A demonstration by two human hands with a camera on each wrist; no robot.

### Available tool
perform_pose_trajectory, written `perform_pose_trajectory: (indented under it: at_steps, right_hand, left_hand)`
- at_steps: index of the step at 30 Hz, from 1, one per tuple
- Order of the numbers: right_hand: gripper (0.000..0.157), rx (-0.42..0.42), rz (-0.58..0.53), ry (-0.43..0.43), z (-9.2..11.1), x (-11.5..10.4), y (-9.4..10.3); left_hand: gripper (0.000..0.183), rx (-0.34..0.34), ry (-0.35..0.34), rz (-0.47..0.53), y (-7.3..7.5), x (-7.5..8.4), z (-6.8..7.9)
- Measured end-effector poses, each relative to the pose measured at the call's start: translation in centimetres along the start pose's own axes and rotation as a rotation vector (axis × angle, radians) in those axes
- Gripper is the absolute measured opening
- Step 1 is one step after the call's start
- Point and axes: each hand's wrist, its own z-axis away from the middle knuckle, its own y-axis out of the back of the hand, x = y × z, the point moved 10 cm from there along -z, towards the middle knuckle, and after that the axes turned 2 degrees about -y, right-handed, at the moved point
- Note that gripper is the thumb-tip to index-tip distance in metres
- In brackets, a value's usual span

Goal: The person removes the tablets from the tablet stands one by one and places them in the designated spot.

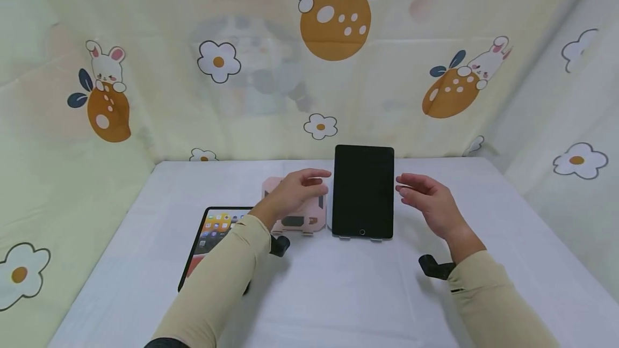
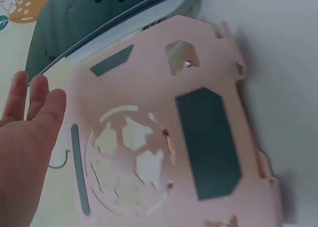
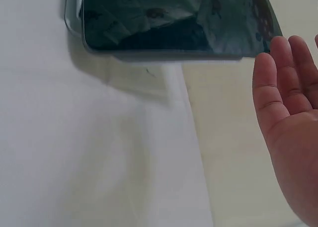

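Observation:
A black tablet point(image 1: 364, 192) with a dark screen stands upright on a stand whose small lips show under its lower edge. My left hand point(image 1: 301, 192) hovers at its left side, in front of a pink stand point(image 1: 316, 214) with cut-outs and dark pads. In the left wrist view the pink stand point(image 2: 149, 88) fills the middle, and my fingers lie apart from it. To the tablet's right is my right hand point(image 1: 432, 203), fingers extended and a small gap from the edge. The right wrist view shows that hand point(image 3: 293, 108) beside the dark tablet point(image 3: 164, 23), holding nothing.
A second tablet point(image 1: 208, 238) with a lit home screen lies at the left, partly covered by my left sleeve. A white cloth point(image 1: 348, 294) covers the table. Behind it hangs a patterned curtain point(image 1: 159, 101). Dark camera mounts point(image 1: 435, 267) stick out from my wrists.

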Motion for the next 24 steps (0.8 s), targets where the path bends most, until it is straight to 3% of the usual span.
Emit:
perform_pose_trajectory:
  at_steps: [12,17,24]
  right_hand:
    - [0.054,-0.012,0.066,-0.099,-2.3,0.7,1.7]
    - [0.056,-0.049,0.007,-0.106,-3.4,1.0,0.8]
    - [0.057,-0.073,-0.035,-0.142,-4.1,2.1,-0.4]
  left_hand:
    - [0.040,0.083,-0.050,0.086,-0.1,1.3,-2.6]
    - [0.038,0.108,-0.067,0.106,-0.3,1.5,-3.7]
    - [0.041,0.065,-0.034,0.164,-1.8,1.7,-4.2]
